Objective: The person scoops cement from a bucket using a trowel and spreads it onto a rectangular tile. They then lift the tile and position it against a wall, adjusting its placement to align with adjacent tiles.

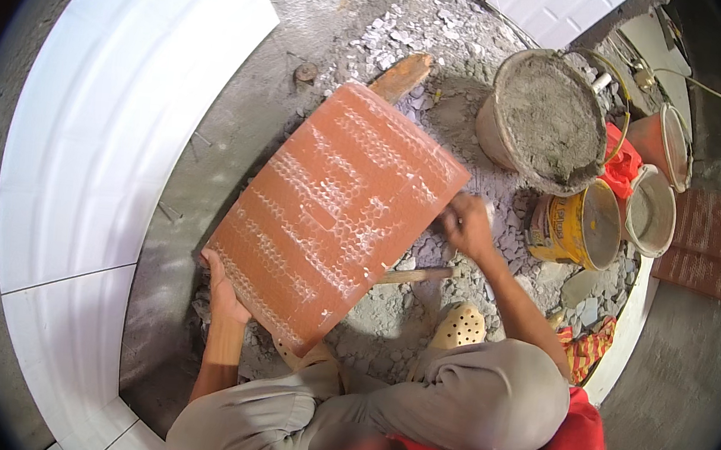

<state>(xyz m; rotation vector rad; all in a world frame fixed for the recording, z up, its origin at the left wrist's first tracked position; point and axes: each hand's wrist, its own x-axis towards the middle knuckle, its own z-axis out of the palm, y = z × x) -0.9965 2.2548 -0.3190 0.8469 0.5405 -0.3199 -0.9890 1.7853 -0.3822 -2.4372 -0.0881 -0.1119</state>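
Note:
A large rectangular ceramic tile (pixel 318 212) is tilted up in front of me. Its reddish-brown back faces me, with a honeycomb pattern and white residue. My left hand (pixel 225 293) grips its lower left edge, thumb on the back face and the other fingers hidden behind. Beside the right edge is my right hand (pixel 469 224), fingers curled together. Whatever it may hold is too small and blurred to make out. Below the tile, a wooden handle (pixel 418 276) sticks out over the rubble, its other end hidden.
White tiles (pixel 92 173) line the left wall. Broken rubble (pixel 436 28) covers the ground, with a piece of wood (pixel 403 75). At right stand a bucket of grey mortar (pixel 549 113), a yellow bucket (pixel 571 224) and other buckets (pixel 653 210). More brown-backed tiles (pixel 699 243) lie beyond.

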